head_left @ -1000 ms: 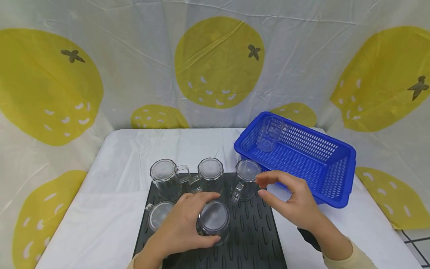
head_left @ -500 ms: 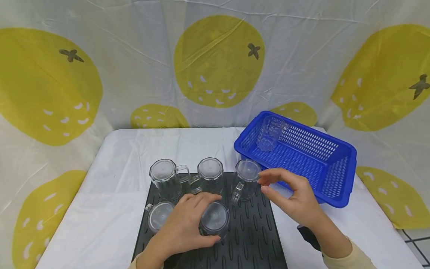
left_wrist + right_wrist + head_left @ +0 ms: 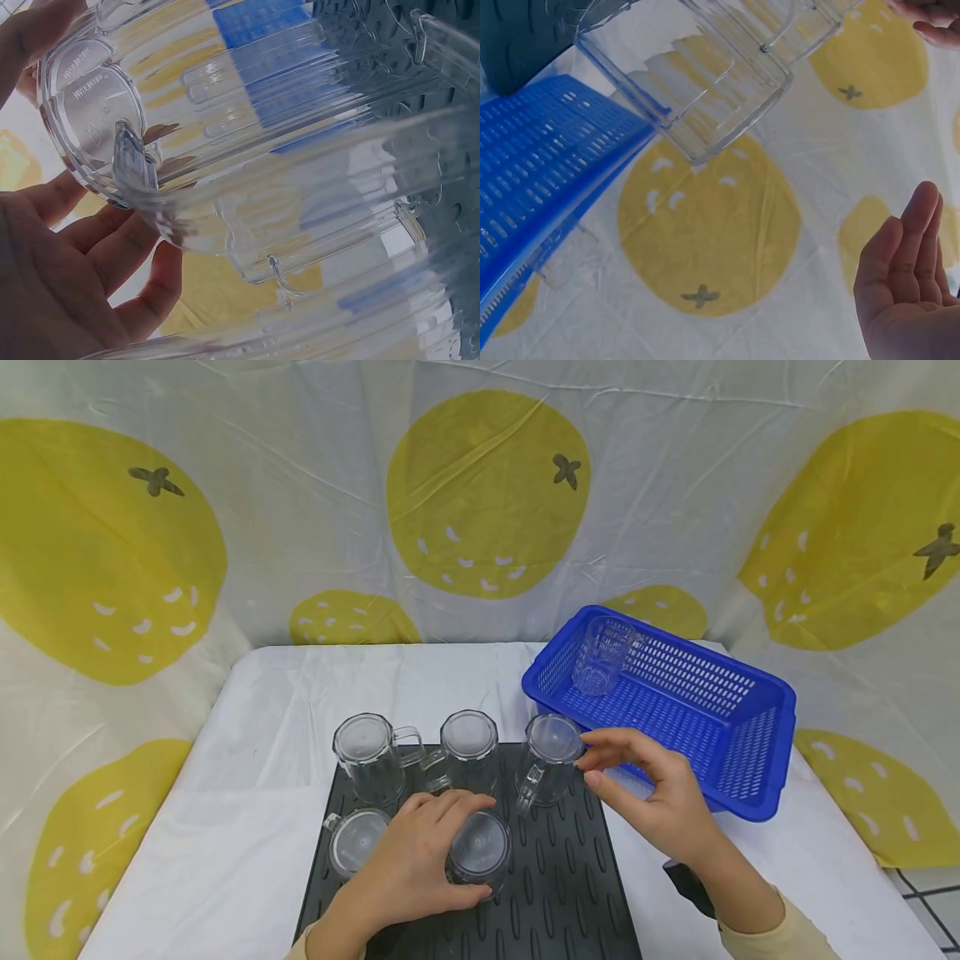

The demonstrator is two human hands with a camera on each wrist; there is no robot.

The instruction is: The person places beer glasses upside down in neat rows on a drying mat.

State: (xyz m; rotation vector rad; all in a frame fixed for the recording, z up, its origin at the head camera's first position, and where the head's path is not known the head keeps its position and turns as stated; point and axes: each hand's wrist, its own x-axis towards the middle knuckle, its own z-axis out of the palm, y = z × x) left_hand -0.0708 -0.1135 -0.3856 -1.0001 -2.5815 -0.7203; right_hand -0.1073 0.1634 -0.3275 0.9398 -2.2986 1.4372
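In the head view my left hand point(image 3: 423, 860) curves its thumb and fingers round the base end of an upside-down glass mug point(image 3: 480, 845) at the front of a black ridged mat point(image 3: 558, 893). In the left wrist view, its fingers point(image 3: 124, 251) lie along the mug's base edge, and lettering shows on the clear base point(image 3: 96, 112). My right hand point(image 3: 663, 797) hovers with loosely bent fingers and holds nothing. Its fingertips overlap the edge of the back-right mug point(image 3: 553, 743) in the head view; the right wrist view shows the hand point(image 3: 907, 277) apart from a mug point(image 3: 697, 75).
Other upturned mugs stand on the mat: one at back left point(image 3: 367, 752), one at back middle point(image 3: 470, 739) and one at front left point(image 3: 358, 843). A blue plastic basket point(image 3: 768, 752) behind my right hand holds a clear glass mug point(image 3: 600, 660). White cloth point(image 3: 247, 793) covers the table.
Between my left fingers, the front mug has settled slightly lower and its base looks a little smaller. The right hand has drifted slightly up and right.
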